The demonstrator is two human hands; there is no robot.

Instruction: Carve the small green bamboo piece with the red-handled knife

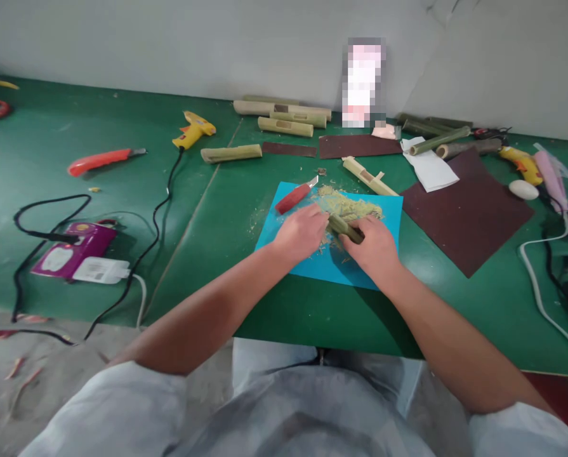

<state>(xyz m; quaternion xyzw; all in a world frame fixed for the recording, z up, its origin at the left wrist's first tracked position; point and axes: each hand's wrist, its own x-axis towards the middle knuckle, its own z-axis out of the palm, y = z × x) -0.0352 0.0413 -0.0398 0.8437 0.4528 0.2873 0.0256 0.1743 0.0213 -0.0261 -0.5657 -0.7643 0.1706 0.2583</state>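
Observation:
A short green bamboo tube lies slantwise between my hands, over a blue sheet. My right hand is closed around its right end, thumb along the near side. At the opposite end, my left hand is closed with its fingertips on the tube; whether something small is also pinched there is hidden. Pale shavings are heaped just behind the tube. A red-handled utility knife rests on the sheet behind my left hand, blade pointing away to the right.
Bamboo pieces line the back, near a propped blurred screen. Brown sandpaper and white paper lie right. On the left are a yellow glue gun, a red cutter, and a purple power strip with trailing cords.

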